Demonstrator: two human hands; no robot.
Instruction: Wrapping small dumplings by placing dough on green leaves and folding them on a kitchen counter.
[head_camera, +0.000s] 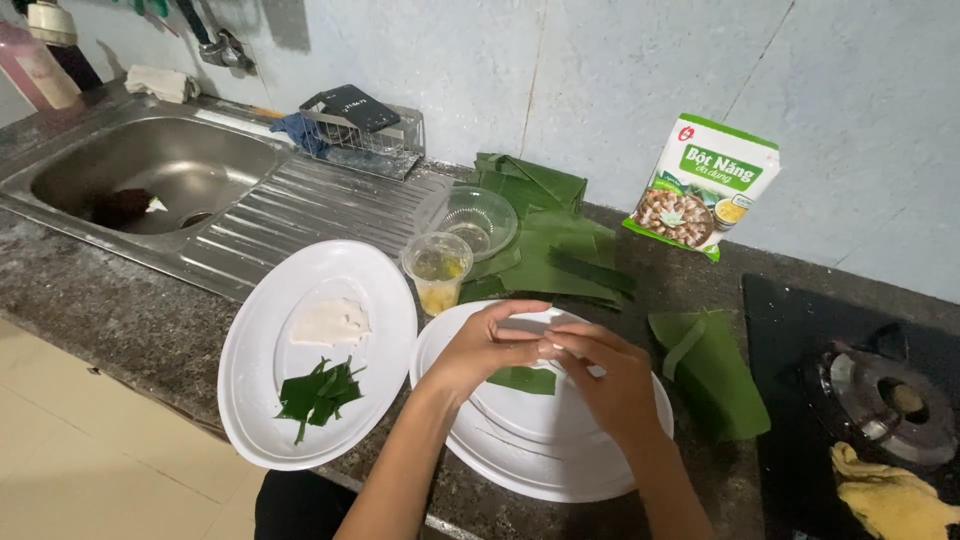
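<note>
- Left hand (485, 345) and right hand (610, 375) meet over a white oval plate (520, 455); fingertips touch at the middle, fingers curled in, pinching something small and pale between them. Cannot tell what it is.
- Green leaf piece (522, 379) lies flat on that plate, just under the left hand.
- Second white plate (260, 400) sits to the left, edge touching the first one. On it: a white dough patch (330, 322) and a pile of cut leaf strips (320, 393).
- Clear plastic cup (437, 270) with yellow bits in the bottom stands between the two plates, at the back.
- Clear bowl (472, 220) behind the cup, by a stack of folded leaves (545, 225).
- Folded leaf cone (712, 370) lies on the dark counter, right of the hands.
- Flour bag (705, 185) leans on the wall.
- Steel sink (150, 175) far left; gas burner (885, 400) far right, yellow cloth (890, 500) in front of it.
</note>
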